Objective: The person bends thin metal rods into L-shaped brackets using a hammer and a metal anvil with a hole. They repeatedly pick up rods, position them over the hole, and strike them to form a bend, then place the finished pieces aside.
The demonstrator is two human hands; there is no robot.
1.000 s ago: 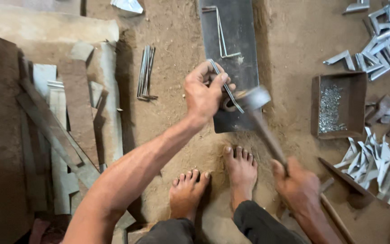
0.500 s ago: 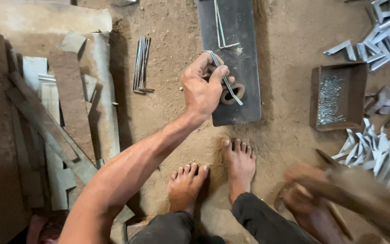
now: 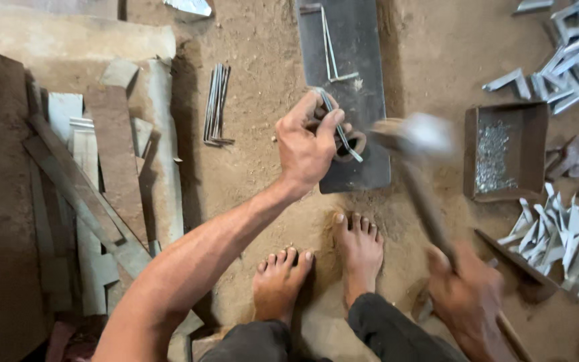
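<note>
My left hand (image 3: 306,144) pinches a thin bent metal rod (image 3: 338,131) against a small ring-shaped block (image 3: 355,143) on a dark steel plate (image 3: 356,67) that lies on the sandy ground. My right hand (image 3: 467,298) grips the wooden handle of a hammer (image 3: 423,194). The hammer's head (image 3: 427,134) is blurred with motion, just to the right of the rod and above the plate. Another bent rod (image 3: 330,50) lies further up the plate. My bare feet (image 3: 323,268) stand below the plate.
A bundle of thin rods (image 3: 216,104) lies on the sand at the left. Flat metal strips and sheets (image 3: 82,188) are stacked at far left. A rusty tray (image 3: 504,151) with small bits sits at right, with several angle brackets (image 3: 557,234) around it.
The hammer was at the plate, swung back low to the right, and has come forward again over the plate. My left hand kept the rod in place.
</note>
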